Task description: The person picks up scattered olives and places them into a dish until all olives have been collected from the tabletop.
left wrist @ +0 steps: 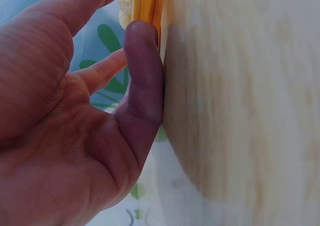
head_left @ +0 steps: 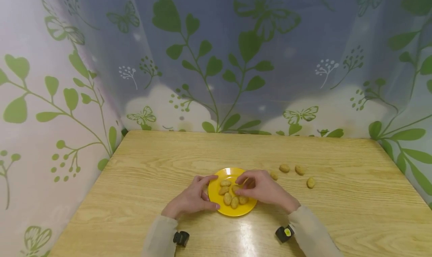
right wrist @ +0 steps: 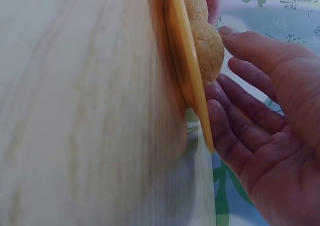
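A round yellow plate (head_left: pixel 222 209) lies on the table, with several small yellow-brown potatoes (head_left: pixel 227 199) on it. At the plate's left side, my left hand (head_left: pixel 190 199) holds the rim between thumb and fingers. In the left wrist view, a bent finger (left wrist: pixel 144 70) presses against the plate's edge. My right hand (head_left: pixel 266 189) reaches over the right side of the plate, its thumb and forefinger around a potato (head_left: pixel 235 188) that they partly hide. The right wrist view shows the hand's other fingers (right wrist: pixel 235 131) close to the rim and a rough-skinned potato (right wrist: pixel 207 48).
More potatoes lie on the wooden table (head_left: pixel 135 212) to the right and beyond the plate: one (head_left: pixel 284 168) at the back, another (head_left: pixel 299 170) beside it, one (head_left: pixel 311 182) farther right. A further one (head_left: pixel 274 175) sits near my right hand. A leaf-patterned curtain (head_left: pixel 216 99) stands behind.
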`<action>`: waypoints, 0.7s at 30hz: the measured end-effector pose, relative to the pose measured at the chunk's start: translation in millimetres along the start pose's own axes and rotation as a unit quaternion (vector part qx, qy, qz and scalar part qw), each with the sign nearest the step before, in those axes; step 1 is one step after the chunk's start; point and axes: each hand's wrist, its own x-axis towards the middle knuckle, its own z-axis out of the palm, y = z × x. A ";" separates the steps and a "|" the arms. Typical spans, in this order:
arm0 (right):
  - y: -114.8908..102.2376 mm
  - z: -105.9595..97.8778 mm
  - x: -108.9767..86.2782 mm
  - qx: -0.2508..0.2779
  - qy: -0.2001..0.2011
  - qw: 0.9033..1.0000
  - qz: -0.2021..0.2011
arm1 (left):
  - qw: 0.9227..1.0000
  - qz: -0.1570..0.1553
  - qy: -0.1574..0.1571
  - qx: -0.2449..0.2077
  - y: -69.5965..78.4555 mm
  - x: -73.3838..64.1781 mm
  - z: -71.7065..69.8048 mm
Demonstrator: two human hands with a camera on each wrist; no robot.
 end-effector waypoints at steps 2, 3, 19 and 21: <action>0.3 -1.0 -0.7 0.000 0.003 1.000 -0.001 | 1.000 0.002 0.000 0.001 0.3 0.0 -0.1; 0.7 -1.4 -1.0 -0.002 0.005 1.000 -0.002 | 1.000 0.003 0.000 0.000 0.2 0.1 -0.2; 11.1 -22.7 -21.2 -0.018 0.038 0.999 -0.024 | 1.000 0.001 -0.005 -0.006 0.4 -1.3 -0.4; 12.5 -25.8 -24.6 -0.017 0.043 0.999 -0.020 | 1.000 0.002 -0.005 -0.006 0.1 -0.5 0.2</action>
